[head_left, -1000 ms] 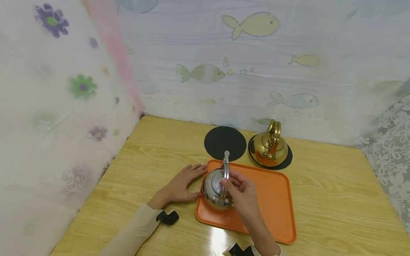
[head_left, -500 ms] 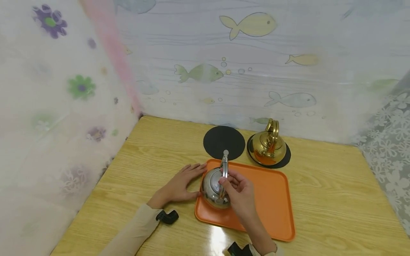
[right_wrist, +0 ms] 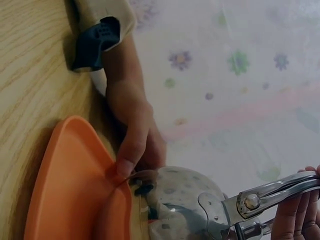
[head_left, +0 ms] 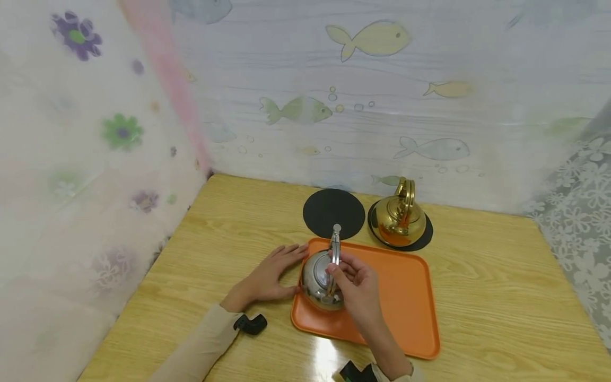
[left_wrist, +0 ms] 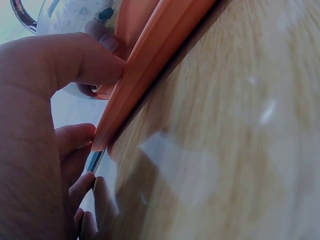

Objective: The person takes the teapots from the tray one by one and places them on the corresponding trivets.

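A shiny silver kettle [head_left: 315,291] sits at the left end of an orange tray [head_left: 408,313]. My right hand [head_left: 364,297] grips the kettle's upright handle [head_left: 335,249] between thumb and curled fingers. On the tray's left side, my left hand [head_left: 267,278] lies with its fingers stretched out. In the left wrist view, its thumb [left_wrist: 95,60] touches the tray rim [left_wrist: 145,65], and a fingertip meets the rim farther along. The right wrist view shows the kettle body [right_wrist: 182,200] close up, with the handle [right_wrist: 280,192] in my right fingers [right_wrist: 295,212].
Behind the tray lies a round black mat [head_left: 334,212]. To its right, a gold kettle [head_left: 396,223] stands on another black mat [head_left: 422,243]. The wooden table [head_left: 501,286] meets patterned curtains at its back and sides.
The head view has shifted very slightly. Both hands, the silver kettle and the tray keep their places relative to each other.
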A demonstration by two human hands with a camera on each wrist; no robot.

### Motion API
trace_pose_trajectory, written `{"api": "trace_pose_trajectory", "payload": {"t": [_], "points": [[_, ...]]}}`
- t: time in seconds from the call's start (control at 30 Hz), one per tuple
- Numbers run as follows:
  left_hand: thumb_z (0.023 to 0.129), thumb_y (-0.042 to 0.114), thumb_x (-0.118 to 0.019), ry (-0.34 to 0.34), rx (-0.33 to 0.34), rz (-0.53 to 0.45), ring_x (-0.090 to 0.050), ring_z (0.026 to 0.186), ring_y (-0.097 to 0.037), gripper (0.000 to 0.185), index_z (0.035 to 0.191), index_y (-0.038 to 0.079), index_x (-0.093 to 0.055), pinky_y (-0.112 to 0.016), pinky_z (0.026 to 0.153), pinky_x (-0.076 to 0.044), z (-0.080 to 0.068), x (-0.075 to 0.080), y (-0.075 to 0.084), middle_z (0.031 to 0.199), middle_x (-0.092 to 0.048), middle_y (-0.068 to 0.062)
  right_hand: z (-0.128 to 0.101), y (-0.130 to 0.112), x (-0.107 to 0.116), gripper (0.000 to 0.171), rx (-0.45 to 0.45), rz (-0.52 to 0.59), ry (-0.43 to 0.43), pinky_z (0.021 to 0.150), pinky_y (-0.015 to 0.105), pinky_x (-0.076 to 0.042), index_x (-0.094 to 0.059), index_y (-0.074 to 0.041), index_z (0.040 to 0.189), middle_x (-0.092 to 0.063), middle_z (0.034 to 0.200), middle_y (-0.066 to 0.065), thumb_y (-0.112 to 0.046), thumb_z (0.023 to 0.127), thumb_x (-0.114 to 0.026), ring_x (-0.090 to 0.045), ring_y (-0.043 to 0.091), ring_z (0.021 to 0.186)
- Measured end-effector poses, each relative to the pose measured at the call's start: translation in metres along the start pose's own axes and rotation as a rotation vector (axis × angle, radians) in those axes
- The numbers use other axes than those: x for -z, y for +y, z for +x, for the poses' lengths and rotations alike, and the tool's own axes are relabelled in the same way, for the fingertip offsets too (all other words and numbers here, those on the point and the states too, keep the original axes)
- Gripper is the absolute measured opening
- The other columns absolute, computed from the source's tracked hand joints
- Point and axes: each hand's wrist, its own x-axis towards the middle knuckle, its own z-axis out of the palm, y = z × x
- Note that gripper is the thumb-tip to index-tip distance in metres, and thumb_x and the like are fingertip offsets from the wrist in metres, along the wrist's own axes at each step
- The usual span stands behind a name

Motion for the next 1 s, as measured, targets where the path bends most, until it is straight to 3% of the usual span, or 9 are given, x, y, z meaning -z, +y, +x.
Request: {"api": "trace_pose_trajectory", "payload": {"t": [0.33,0.63,0.87,1.0], "points": [[0.087,0.047,-0.068,0.009,-0.005,0.015,-0.033,0.151,-0.035,0.08,0.155,0.013,-0.045,-0.063,0.121,-0.022,-0.004,-0.001,0.0,0.163,-0.038,-0.003,0.002,0.004,0.0,0.028,0.027,-0.054,-0.02,0.061,0.017,-0.051,-0.066,0.009,0.123,-0.069,0.087,-0.001,0.0,0.096,-0.065,-0.062,0.009,0.077],[0.085,0.044,-0.068,0.001,0.014,0.017,-0.031,0.152,-0.032,0.082,0.157,0.014,-0.042,-0.059,0.124,-0.019,-0.006,0.001,0.0,0.164,-0.036,-0.001,0.005,0.001,0.0,0.029,0.042,-0.054,-0.012,0.068,0.018,-0.053,-0.066,0.01,0.124,-0.072,0.093,0.007,0.0,0.097,-0.063,-0.068,0.009,0.085],[0.085,0.047,-0.066,-0.008,0.011,0.016,-0.029,0.153,-0.03,0.084,0.158,0.016,-0.039,-0.059,0.124,-0.018,-0.006,0.001,-0.003,0.165,-0.034,0.001,0.014,-0.004,0.004,0.028,0.071,-0.075,-0.013,0.062,0.018,-0.052,-0.066,0.008,0.124,-0.071,0.086,-0.004,-0.003,0.098,-0.064,-0.067,0.01,0.082],[0.087,0.05,-0.066,-0.021,0.003,0.017,-0.027,0.154,-0.029,0.084,0.16,0.019,-0.037,-0.058,0.125,-0.017,-0.002,0.001,-0.003,0.166,-0.032,0.003,0.02,-0.005,0.009,0.028,0.094,-0.086,-0.002,0.058,0.02,-0.051,-0.067,0.005,0.124,-0.072,0.087,-0.001,-0.001,0.097,-0.064,-0.067,0.011,0.081]]}}
